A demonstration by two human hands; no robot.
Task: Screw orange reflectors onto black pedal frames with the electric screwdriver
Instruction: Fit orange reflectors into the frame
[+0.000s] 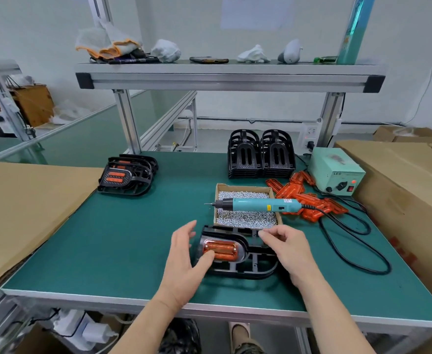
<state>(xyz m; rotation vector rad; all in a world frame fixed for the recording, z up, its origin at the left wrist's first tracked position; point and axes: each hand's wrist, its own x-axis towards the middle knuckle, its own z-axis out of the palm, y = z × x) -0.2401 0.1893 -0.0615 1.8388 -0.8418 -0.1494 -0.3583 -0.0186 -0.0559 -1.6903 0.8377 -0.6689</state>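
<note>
At the table's [133, 238] six o'clock, the wide-spread left hand [181, 261] is thumbing the reflector [222, 247] flat on the frame [255, 261], sensibly lining up holes, while the right hand [289, 249] is pinching perhaps a screw.

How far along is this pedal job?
Done: a stack of black pedal frames with orange reflectors fitted. In hand: left hand presses an orange reflector onto one black frame; teal electric screwdriver lies on the screw box. Left: two stacks of bare frames, loose reflectors.
</note>
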